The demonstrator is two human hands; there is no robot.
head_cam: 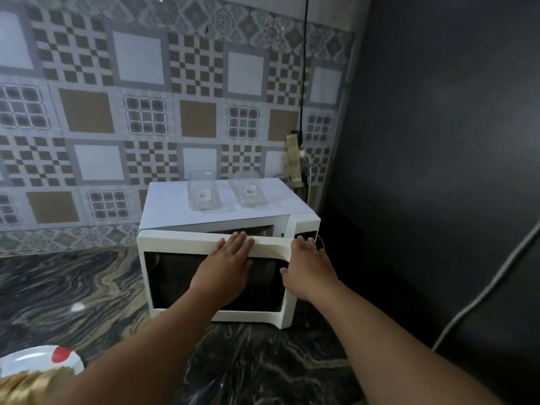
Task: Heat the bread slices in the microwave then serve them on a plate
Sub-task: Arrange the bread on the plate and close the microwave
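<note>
Microwave (pixel 222 258), white with a dark window, standing at the back right corner of the worktop (pixel 73 287) against the tiled wall (pixel 117 83); its door (pixel 210 276) is ajar, the right edge swung slightly out from the body. Left hand (pixel 225 270) lies flat with straight fingers on the door's upper front; right hand (pixel 309 267) rests at the door's right edge by the control panel, fingers relaxed, gripping nothing. No bread is visible, and the cavity is hidden. Likely risks: an uneven push could slide the oven back and topple the two clear jars (pixel 201 194) on its top. A plate (pixel 41 361) lies at the worktop's front left edge.
</note>
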